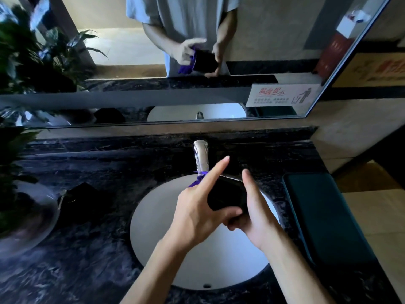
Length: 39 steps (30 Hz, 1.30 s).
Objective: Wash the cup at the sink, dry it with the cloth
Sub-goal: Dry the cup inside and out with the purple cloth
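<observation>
A black cup [226, 194] is held on its side above the white sink basin [153, 220]. My right hand [256, 218] grips it from the right and below. My left hand [197, 213] presses a purple cloth [197, 181] against the cup's left side, its forefinger stretched out towards the tap. Only a tuft of the cloth shows past my left hand. The mirror [219, 29] shows the cloth bunched at the cup's mouth.
A chrome tap [200, 155] stands behind the basin with no water seen running. A dark green pad [324, 216] lies on the black marble counter [87, 249] at right. A plant in a glass bowl [24, 216] and a small dark object [81, 194] sit at left.
</observation>
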Each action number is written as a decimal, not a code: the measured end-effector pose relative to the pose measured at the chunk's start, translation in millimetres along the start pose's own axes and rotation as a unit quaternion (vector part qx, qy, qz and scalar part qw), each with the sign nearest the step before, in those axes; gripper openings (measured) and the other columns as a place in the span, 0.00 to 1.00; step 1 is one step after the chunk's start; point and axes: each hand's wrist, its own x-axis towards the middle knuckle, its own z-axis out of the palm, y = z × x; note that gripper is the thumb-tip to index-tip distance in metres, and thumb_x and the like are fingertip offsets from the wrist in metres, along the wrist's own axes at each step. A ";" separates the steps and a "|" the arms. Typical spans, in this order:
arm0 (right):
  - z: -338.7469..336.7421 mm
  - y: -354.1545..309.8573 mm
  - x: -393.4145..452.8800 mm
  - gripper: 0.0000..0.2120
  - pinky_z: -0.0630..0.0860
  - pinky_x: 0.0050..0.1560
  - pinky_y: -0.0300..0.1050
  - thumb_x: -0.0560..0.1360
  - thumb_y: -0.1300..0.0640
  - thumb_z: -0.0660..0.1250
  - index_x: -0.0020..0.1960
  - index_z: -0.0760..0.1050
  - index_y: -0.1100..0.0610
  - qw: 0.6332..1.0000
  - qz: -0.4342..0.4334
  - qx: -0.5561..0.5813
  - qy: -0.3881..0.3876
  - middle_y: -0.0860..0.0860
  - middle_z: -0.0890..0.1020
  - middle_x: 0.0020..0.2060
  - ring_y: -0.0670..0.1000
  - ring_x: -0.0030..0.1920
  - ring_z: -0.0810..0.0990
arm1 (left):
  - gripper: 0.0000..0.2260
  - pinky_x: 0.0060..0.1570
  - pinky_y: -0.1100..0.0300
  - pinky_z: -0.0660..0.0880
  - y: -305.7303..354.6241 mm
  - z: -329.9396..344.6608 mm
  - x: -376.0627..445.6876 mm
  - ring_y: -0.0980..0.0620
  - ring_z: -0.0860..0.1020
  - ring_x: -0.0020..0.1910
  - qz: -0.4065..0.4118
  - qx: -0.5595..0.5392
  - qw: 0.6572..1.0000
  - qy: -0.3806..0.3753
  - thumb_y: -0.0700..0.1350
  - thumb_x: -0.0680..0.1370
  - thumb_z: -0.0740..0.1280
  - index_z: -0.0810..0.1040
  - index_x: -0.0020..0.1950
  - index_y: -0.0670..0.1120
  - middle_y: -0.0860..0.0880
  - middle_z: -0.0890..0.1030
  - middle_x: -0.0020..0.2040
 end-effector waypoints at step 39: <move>8.1 -0.5 14.0 0.15 0.67 0.32 0.35 0.75 0.50 0.57 0.40 0.75 0.59 0.913 -0.285 -0.241 0.164 0.47 0.78 0.33 0.46 0.34 0.74 | 0.08 0.24 0.55 0.74 0.1 -11.5 -2.0 0.51 0.75 0.23 -0.208 -0.164 0.953 -0.144 0.42 0.68 0.73 0.80 0.45 0.52 0.54 0.79 0.28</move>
